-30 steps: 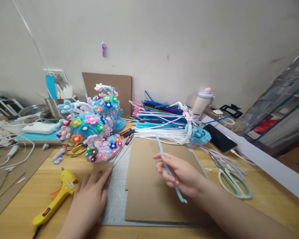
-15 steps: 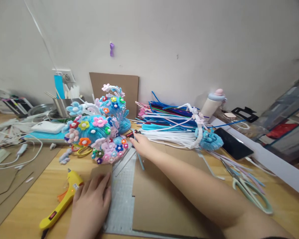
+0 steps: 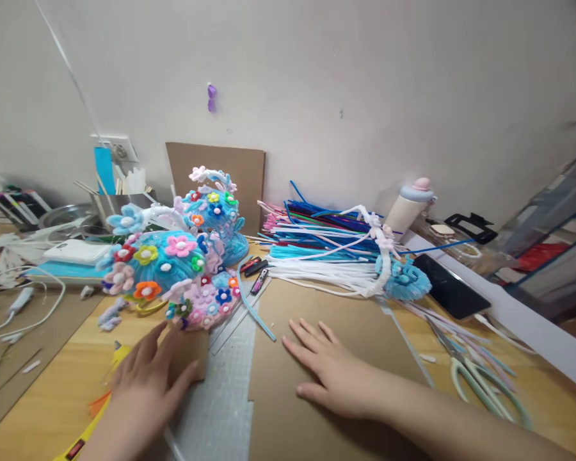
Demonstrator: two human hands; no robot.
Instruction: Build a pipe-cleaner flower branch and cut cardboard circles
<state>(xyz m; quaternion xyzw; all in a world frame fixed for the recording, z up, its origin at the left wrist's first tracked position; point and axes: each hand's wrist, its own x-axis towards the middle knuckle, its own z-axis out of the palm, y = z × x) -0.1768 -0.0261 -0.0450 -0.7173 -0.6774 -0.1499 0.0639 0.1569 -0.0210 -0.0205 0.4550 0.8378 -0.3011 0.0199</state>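
My right hand (image 3: 319, 368), fingers spread, is over a brown cardboard sheet (image 3: 288, 422) lying on a pale cutting mat (image 3: 221, 397). On the left, my left hand (image 3: 148, 378) has its fingers apart at a small cardboard piece (image 3: 196, 349); whether it grips the edge is hidden. A yellow glue gun (image 3: 79, 438) lies partly beneath that wrist. Beyond the hands stands a blue basket-like craft (image 3: 170, 256) covered in fuzzy flowers. A light blue pipe cleaner (image 3: 254, 307) curves beside a black marker (image 3: 259, 282) near the cardboard's top edge.
A pile of pipe cleaners (image 3: 317, 262) lies along the wall. To the right are scissors (image 3: 484, 384), a phone (image 3: 454, 288), a bottle (image 3: 408, 208) and a blue craft with a white handle (image 3: 381, 272). White cables (image 3: 60, 294) and cardboard pieces occupy the left side.
My right hand has come back from the markers to the cardboard sheet, leaving the light blue pipe cleaner on the table. My left hand has shifted slightly left, its fingers more spread.
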